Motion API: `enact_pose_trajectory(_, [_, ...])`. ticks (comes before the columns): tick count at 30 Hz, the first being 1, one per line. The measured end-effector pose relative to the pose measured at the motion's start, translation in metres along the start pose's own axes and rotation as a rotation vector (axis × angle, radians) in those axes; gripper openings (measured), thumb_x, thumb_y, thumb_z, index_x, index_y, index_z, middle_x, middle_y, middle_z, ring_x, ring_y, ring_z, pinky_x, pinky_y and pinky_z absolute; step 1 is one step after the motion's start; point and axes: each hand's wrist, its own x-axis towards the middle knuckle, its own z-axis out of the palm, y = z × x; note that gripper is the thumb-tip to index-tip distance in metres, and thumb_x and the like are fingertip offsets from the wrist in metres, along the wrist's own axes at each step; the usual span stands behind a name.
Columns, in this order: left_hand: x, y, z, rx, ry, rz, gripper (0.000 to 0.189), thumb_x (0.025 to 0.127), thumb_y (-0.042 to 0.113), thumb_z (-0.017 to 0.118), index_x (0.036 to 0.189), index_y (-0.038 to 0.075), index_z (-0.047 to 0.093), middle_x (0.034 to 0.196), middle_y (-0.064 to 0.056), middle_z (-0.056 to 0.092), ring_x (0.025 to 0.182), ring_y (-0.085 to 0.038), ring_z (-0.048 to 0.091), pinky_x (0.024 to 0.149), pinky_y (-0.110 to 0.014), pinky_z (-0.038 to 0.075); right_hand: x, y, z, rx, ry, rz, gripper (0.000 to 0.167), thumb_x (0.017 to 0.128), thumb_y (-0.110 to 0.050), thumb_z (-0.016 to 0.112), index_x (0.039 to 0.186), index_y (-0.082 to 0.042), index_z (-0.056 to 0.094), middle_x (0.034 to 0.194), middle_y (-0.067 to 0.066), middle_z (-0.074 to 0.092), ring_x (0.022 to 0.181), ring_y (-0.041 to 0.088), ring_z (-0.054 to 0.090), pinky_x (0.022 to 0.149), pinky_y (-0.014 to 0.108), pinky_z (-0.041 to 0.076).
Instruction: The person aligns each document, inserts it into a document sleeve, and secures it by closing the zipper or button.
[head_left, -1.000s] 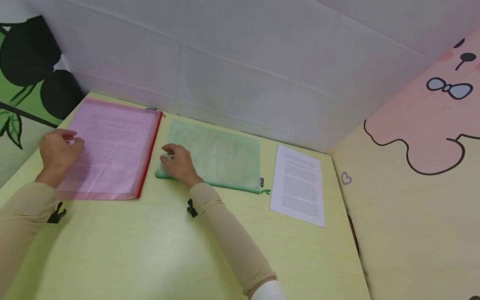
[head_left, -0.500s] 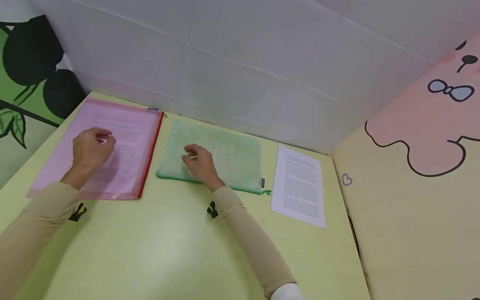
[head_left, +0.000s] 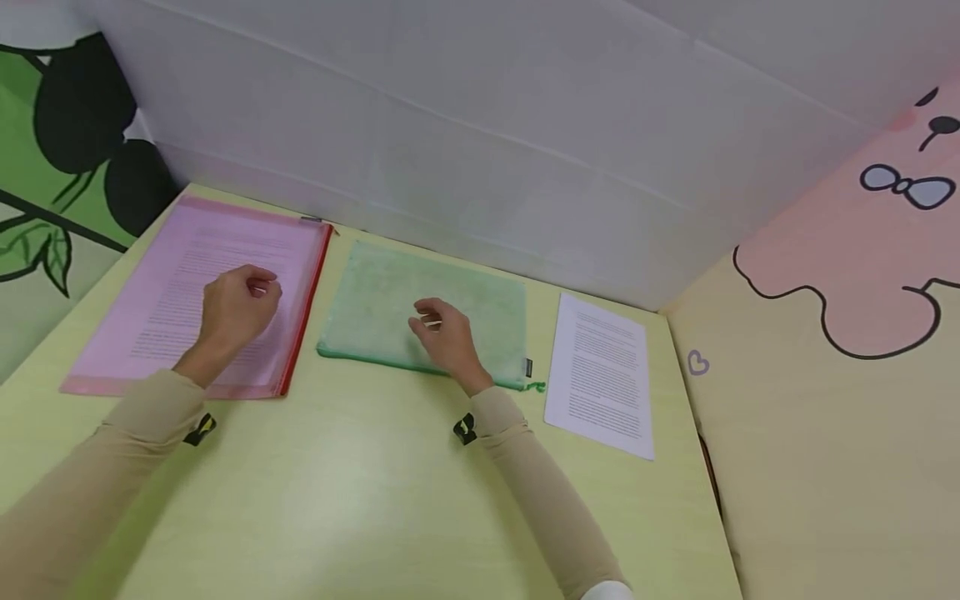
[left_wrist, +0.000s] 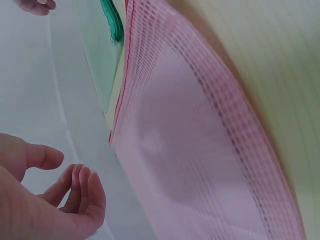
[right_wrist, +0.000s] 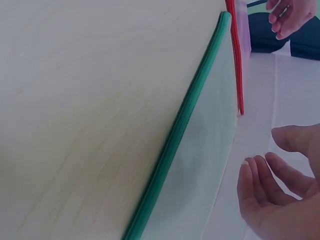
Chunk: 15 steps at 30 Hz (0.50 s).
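On the left of the table lies a pink mesh zipper pouch (head_left: 172, 275) with a red zipper along its right edge and a printed sheet showing through it. My left hand (head_left: 238, 308) hovers over that pouch, fingers loosely curled with a gap to the thumb. Beside it lies a green mesh zipper pouch (head_left: 375, 300), its dark green zipper (right_wrist: 182, 117) along the near edge. Over this one hangs my right hand (head_left: 447, 337), likewise loosely curled and holding nothing. A loose printed paper sheet (head_left: 602, 375) lies to the right of the green pouch.
A pale yellow table (head_left: 390, 500) bears everything. Behind it stands a white sheet-covered wall (head_left: 465, 150). On the right is a wall with a pink cartoon bear (head_left: 832, 283); a green and black picture (head_left: 75, 125) covers the left side.
Both hands have moved to the right above the pouches, the left from the pink pouch's left side toward its red zipper, the right toward the green pouch's middle. Pouches and sheet stay put.
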Motion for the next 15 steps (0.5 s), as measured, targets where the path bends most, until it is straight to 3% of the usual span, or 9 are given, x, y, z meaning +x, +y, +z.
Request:
enact_pose_trajectory(7, [-0.005, 0.009, 0.018, -0.021, -0.037, 0.066, 0.031, 0.097, 0.012, 0.052, 0.111, -0.01, 0.069, 0.097, -0.028, 0.071, 0.089, -0.039, 0.067, 0.075, -0.041, 0.047, -0.009, 0.016, -0.028, 0.016, 0.054, 0.049, 0.032, 0.101, -0.011, 0.067, 0.129, 0.005, 0.063, 0.128, 0.023, 0.065, 0.112, 0.032, 0.065, 0.096, 0.036, 0.054])
enact_pose_trajectory(15, [-0.012, 0.02, 0.031, -0.049, -0.107, 0.084, 0.03, 0.1, 0.011, 0.055, 0.111, -0.013, 0.068, 0.098, -0.027, 0.069, 0.089, -0.038, 0.067, 0.073, -0.039, 0.049, -0.021, 0.031, -0.055, -0.006, 0.108, 0.124, 0.036, 0.1, -0.011, 0.068, 0.13, 0.006, 0.062, 0.129, 0.024, 0.065, 0.112, 0.033, 0.066, 0.097, 0.04, 0.054])
